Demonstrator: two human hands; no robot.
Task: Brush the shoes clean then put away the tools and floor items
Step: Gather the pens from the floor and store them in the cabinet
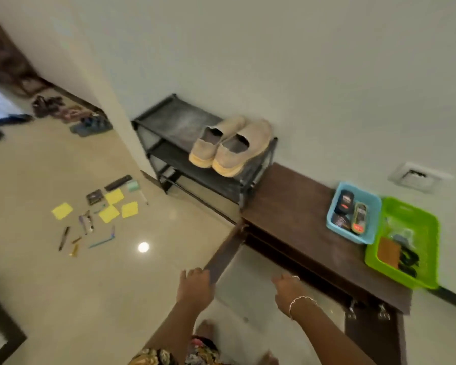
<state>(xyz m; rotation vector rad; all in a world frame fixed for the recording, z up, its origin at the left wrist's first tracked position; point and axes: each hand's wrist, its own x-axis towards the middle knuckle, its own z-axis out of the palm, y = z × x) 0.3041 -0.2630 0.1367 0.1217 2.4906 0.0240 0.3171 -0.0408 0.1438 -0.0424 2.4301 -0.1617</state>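
Hands first: my left hand (pixel 195 281) has its fingers curled over the top edge of the open dark-brown wooden door (pixel 227 248), holding it swung out so the space behind it is reachable. My right hand (pixel 287 288), thin silver bracelet (pixel 300 301) at the wrist, hovers just in front of the low dark-brown wooden desk (pixel 292 201), fingers loosely bent and holding nothing. Blur hides whether it touches the edge.

On the desk top, the small pale-blue plastic basket (pixel 333 206) stands the dark shoe-polish bottles (pixel 345 201) side by side, and touching it is the bright-green plastic basket (pixel 432 233) with a flat brown block (pixel 388 252) that may be the brush. I can't say for sure. The tools look gathered, so I judge the cupboard is open to take them.

Further on, the pair of beige slip-on shoes (pixel 229 146) with yellowish soles sits together on the top shelf of the black metal shoe rack (pixel 174 114), toes to the wall.

Out left on the glossy cream tiled floor (pixel 63 285), yellow sticky notes (pixel 108 213) and scattered pens (pixel 63 238) lie loose, well apart from me and not yet picked up. Beyond them, dark sandals (pixel 90 122) line the far wall.
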